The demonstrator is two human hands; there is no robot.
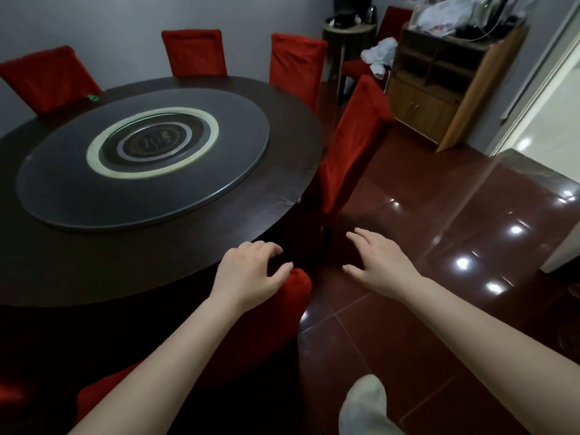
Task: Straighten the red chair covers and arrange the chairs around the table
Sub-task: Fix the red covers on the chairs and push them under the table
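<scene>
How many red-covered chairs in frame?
6: far-left chair, back chair, back-right chair, right-side chair, near chair under the left hand, spare chair by the cabinet. Bottom-left red may hide another.

The nearest chair (pixel 298 287) is mostly hidden under an arm (pixel 175 340) and shadow, the table (pixel 125 271) runs off the left edge, and lettering at the middle of the turntable (pixel 62 196) is blurred.

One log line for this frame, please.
left hand: loosely curled above nearest chair cover, contact unclear | right hand: open, over floor
</scene>
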